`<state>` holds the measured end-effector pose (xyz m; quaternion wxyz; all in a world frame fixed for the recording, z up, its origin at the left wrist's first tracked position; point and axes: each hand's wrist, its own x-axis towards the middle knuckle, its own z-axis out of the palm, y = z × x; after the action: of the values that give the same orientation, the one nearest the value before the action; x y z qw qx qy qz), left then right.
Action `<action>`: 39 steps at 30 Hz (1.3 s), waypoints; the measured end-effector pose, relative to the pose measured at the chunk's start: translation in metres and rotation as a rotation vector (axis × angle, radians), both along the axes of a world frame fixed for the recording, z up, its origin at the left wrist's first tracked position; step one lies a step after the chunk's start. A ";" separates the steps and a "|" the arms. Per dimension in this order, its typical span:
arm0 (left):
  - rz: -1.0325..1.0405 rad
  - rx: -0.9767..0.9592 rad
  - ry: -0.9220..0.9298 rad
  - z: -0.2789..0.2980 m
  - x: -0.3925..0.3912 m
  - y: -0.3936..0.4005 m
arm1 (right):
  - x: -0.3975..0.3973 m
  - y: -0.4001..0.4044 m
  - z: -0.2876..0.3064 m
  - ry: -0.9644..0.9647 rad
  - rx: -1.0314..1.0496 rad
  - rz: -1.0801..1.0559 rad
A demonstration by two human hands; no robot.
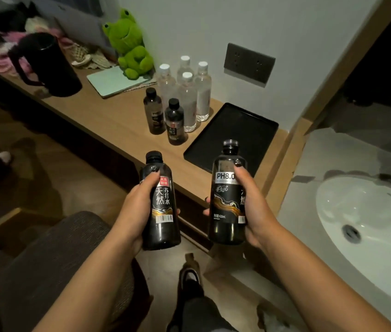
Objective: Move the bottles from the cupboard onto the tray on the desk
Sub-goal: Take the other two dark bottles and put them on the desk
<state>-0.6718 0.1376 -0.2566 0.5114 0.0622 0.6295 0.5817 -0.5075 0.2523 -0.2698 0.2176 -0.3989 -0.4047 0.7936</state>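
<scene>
We hold both forearms out ahead of us, bare to the elbow, converging slightly; our left hand (139,202) wraps its fingers round a dark bottle (162,212), thumb lying up the front; our right hand (253,200) grips a second dark bottle (226,200) upright, thumb pressed on the label, fingertips showing past its far side.

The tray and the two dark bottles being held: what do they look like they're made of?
Tray: a matte black slab with a low raised rim and no gloss, probably plastic, though coated metal can't be ruled out. Left bottle, in the left hand, and right bottle, in the right hand: smoky see-through plastic, glossy with highlights, each with a printed label wrap and a dark screw cap.
</scene>
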 end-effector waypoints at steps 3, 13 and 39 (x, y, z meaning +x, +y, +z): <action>-0.012 -0.006 0.004 -0.009 -0.027 0.028 | -0.027 0.024 -0.009 -0.083 0.033 0.039; 0.058 -0.043 0.087 -0.028 -0.120 0.119 | -0.126 0.099 -0.023 -0.210 0.092 -0.001; -0.379 0.028 0.749 -0.150 -0.283 0.194 | -0.276 0.104 -0.136 -0.632 0.560 -0.500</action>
<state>-0.9547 0.3318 -0.4062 0.3445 0.3910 0.7414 0.4228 -0.7838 0.3558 -0.4055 0.3668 -0.6316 -0.5404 0.4178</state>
